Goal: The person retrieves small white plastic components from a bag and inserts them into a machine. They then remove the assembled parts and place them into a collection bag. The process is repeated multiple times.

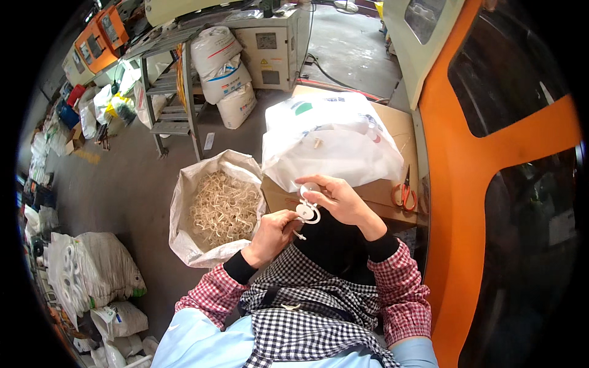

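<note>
A white plastic moulded piece, with round discs and a curved hook-like arm, is held between my two hands above my lap. My left hand pinches its lower end, where a thin stem pokes out below the fingers. My right hand grips the upper disc between thumb and fingers. To the left stands an open woven sack, holding a heap of cream-coloured curly plastic scraps. Beyond my hands a white translucent plastic bag rests on a cardboard box.
Scissors with orange handles lie on the cardboard at the right. An orange machine frame rises close to my right arm. Metal steps and stacked white sacks stand farther off. More filled bags sit at the left.
</note>
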The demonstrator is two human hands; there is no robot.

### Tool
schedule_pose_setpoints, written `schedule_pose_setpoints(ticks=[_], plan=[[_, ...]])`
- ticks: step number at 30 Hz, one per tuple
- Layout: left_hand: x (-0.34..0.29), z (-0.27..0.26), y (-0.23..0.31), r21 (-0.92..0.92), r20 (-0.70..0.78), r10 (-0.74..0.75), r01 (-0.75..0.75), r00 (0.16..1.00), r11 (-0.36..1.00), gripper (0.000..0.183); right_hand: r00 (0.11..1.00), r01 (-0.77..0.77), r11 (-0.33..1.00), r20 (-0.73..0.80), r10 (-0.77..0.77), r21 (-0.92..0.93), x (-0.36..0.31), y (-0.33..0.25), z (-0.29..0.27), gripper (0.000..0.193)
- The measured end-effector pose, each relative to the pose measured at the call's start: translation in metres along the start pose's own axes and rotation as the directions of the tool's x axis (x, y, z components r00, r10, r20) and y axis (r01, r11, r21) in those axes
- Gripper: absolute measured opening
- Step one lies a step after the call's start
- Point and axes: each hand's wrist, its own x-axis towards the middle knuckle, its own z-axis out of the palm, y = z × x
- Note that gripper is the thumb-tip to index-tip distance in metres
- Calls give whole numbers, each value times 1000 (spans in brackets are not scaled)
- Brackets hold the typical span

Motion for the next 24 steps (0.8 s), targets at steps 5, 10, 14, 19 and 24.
schedule_pose_setpoints(ticks=[5,10,14,19,24], plan=[[-3,0,-10,150,-6,100,-98,995,984,14,984,12,989,-175,-38,-148,-24,-5,-6,33],[-9,-4,-21,273,62,118,-130,991,953,16,976,43,951,-188,-105,-307,-38,-3,5,42],[-7,-10,-50,116,165,-111,93,980,989,19,970,227,876,21,-241,-425,-43,-6,11,35],[-17,4,-13,74,-216,-65,83,974,994,27,915,219,686,-100,-392,-694,-49,4,18,38],[-29,15,-6,-809,540,-498,582,678,-84,40,844,315,447,32,-536,-837,-49,2,37,47]])
